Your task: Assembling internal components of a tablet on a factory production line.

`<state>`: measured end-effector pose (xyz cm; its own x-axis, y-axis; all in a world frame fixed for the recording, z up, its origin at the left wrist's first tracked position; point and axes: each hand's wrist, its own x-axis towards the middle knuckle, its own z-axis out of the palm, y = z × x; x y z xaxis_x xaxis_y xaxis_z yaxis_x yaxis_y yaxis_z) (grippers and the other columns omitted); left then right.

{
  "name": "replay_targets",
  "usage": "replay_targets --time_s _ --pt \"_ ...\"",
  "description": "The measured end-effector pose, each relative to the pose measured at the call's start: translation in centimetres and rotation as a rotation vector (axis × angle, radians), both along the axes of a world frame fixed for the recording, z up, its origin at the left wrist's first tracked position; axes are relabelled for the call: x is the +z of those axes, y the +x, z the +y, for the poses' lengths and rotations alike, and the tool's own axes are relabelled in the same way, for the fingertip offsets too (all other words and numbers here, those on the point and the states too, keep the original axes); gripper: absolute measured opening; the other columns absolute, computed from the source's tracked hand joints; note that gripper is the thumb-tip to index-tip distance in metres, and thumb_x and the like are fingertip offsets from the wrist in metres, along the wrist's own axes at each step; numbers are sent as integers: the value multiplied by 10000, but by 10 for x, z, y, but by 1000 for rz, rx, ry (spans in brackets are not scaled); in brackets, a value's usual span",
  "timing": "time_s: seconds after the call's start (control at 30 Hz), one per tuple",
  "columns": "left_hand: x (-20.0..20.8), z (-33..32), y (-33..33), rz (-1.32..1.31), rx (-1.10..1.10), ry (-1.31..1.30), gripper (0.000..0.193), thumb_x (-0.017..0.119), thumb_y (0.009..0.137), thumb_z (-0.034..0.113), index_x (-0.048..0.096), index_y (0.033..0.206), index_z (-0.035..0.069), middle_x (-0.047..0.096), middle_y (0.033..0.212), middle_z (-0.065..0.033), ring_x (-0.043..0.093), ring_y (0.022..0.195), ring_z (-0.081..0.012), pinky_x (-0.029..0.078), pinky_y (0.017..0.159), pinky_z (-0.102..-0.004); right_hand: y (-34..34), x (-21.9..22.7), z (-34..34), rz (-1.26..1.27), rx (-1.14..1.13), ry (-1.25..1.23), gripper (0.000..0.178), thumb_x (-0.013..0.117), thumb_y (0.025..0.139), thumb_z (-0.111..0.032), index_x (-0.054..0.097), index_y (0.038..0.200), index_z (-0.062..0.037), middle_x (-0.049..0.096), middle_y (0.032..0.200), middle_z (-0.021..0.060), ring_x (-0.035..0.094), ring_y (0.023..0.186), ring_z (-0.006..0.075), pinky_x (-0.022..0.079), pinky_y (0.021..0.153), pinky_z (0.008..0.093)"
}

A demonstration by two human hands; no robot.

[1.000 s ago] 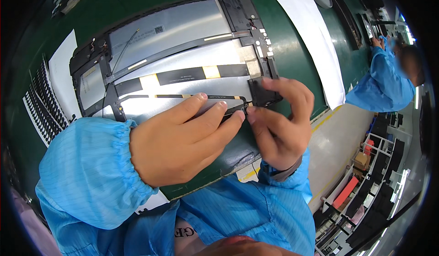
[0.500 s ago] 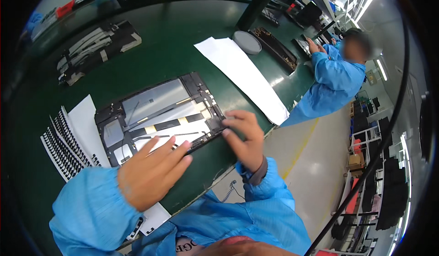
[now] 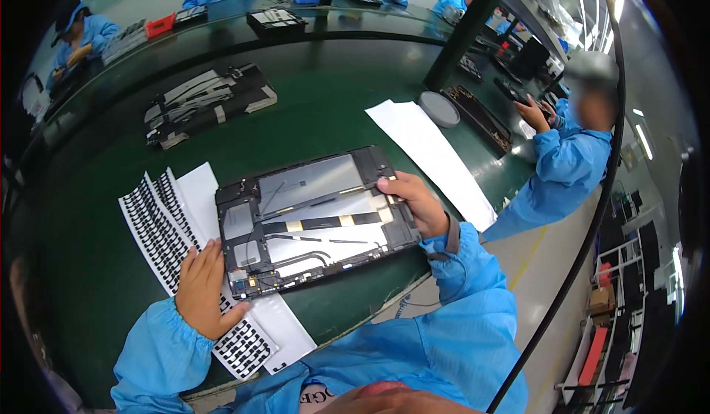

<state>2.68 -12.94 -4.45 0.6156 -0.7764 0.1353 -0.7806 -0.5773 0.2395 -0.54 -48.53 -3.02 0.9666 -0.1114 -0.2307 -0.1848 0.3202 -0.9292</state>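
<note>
An opened tablet housing (image 3: 318, 225), with silver battery panels, thin cables and small boards showing, lies slightly tilted in front of me. My right hand (image 3: 420, 205) grips its right end, thumb on top and the other fingers tucked beneath. My left hand (image 3: 203, 288) rests at its lower left corner, fingers stretched out along the left edge and thumb spread. Under that hand and beside the housing are white sheets of small black stickers (image 3: 159, 225). Part of a sheet is hidden by the hand and the housing.
Stacked similar housings (image 3: 211, 103) lie farther back on the green bench (image 3: 325, 88). White paper (image 3: 436, 159), a round grey lid (image 3: 439, 109) and a long dark tray (image 3: 477, 118) are to the right. A co-worker in blue (image 3: 566, 147) holds a dark device; other people sit across.
My right hand has taken hold of the housing's right end. My left hand has moved from over its front edge to its left side. The whole view has shifted, showing more people behind.
</note>
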Motion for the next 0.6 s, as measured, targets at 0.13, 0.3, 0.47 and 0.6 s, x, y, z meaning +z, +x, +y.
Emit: replay_targets --time_s 0.13,0.3,0.47,0.6 --pt "-6 10 0 6 -57 0 748 653 660 353 385 1198 -91 364 1289 -242 319 1229 -362 202 1021 -480 -8 23 10 -89 -187 -33 194 606 747 -194 564 860 -42 574 738 33 550 632 123 457 581 242" --pt "9 17 9 73 -129 -81 659 657 690 305 425 1205 -34 384 1278 -224 344 1215 -342 227 1024 -450 -4 43 12 -322 -73 541 313 481 863 -187 514 1096 20 575 1072 170 583 946 291 460 866 404" --pt "16 -8 16 728 -19 -781 656 634 770 247 324 1287 -13 403 1277 -183 398 1182 -295 301 999 -389 41 27 74 -367 -72 490 268 550 828 -130 529 1066 -10 591 1034 106 563 955 214 412 883 344" --pt "38 -46 27 1127 240 -1554 555 627 777 182 366 1203 -60 525 1118 -157 518 1043 -234 413 909 -355 59 18 156 -294 12 456 213 601 790 -66 538 989 -23 596 929 45 562 860 141 430 798 288"
